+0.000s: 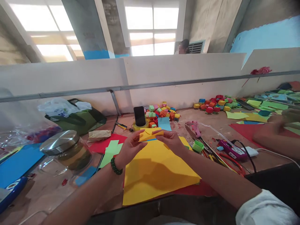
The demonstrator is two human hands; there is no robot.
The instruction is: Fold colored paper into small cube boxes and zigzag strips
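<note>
Head cam rn: L hand (132, 147) and R hand (172, 142) both have their fingers closed on the yellow piece (150, 135), one at each end, holding it up over the far edge of the big yellow sheet (159, 175) on the table (53, 195). Phone (140, 116) stands just beyond w/ a pile of colored boxes (161, 113) next to it, glue gun (195, 128) off to the right, jar (67, 150) w/ a metal lid on the left

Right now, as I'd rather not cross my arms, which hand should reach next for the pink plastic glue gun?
The right hand, I'd say: the glue gun lies to its right, farther from the left hand. Both hold the folded yellow paper, so the left might manage it alone.
</note>
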